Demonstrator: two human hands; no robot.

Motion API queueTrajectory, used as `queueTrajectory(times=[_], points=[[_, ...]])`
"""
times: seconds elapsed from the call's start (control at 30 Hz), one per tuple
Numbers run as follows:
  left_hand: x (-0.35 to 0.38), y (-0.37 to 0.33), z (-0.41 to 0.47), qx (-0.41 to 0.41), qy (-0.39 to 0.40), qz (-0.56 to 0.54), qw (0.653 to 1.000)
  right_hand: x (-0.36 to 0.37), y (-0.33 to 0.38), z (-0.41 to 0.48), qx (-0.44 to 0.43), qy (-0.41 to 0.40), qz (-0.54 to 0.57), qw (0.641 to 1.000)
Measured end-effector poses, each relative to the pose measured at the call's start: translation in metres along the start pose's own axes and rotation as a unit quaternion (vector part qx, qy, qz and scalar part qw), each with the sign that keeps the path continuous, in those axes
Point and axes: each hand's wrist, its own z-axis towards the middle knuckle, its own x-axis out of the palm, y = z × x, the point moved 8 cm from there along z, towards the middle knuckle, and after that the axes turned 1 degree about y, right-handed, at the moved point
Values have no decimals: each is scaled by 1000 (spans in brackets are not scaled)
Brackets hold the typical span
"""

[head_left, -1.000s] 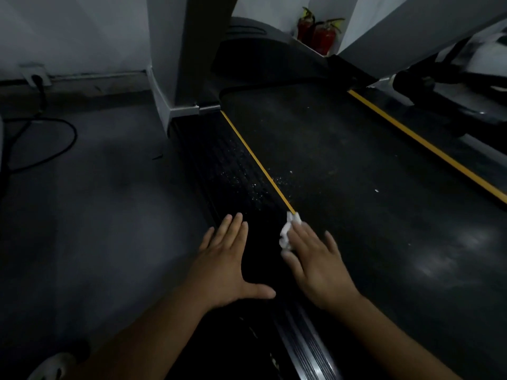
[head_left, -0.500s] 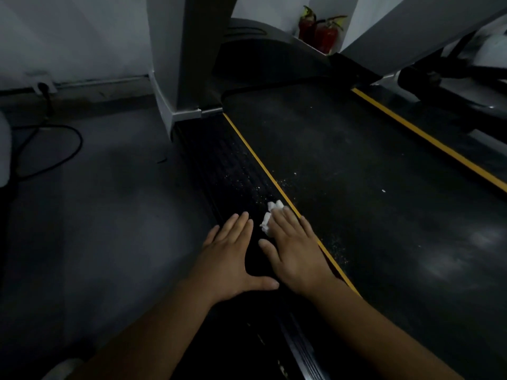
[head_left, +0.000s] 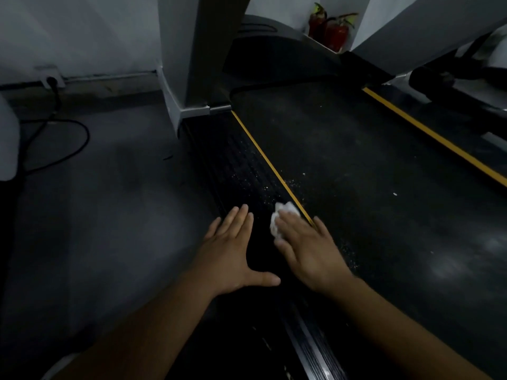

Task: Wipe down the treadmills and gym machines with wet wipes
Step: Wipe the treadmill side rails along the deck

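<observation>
Head view: 2 fire extinguishers (head_left: 337, 35) stand beyond the treadmill (head_left: 356, 174).

Small crumpled white wet wipe (head_left: 276, 225): bunched into a wad, on the ribbed black side rail (head_left: 241, 165) close against a thin yellow stripe (head_left: 263, 154), partly covered by the straight fingers of the right hand (head_left: 310, 248) pressing it down. Large dark treadmill (head_left: 356, 174): wide black belt, dull and scuffed, edged by yellow lines on both sides. Pale specks scattered on the rail ahead of the wad and on the belt just past the stripe.
</observation>
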Motion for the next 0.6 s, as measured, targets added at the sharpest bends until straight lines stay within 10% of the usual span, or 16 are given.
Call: queueTrajectory(times=[0.6], points=[[-2, 2, -9, 18, -5, -16, 1000, 12, 41, -35, -80, 57, 75, 992]])
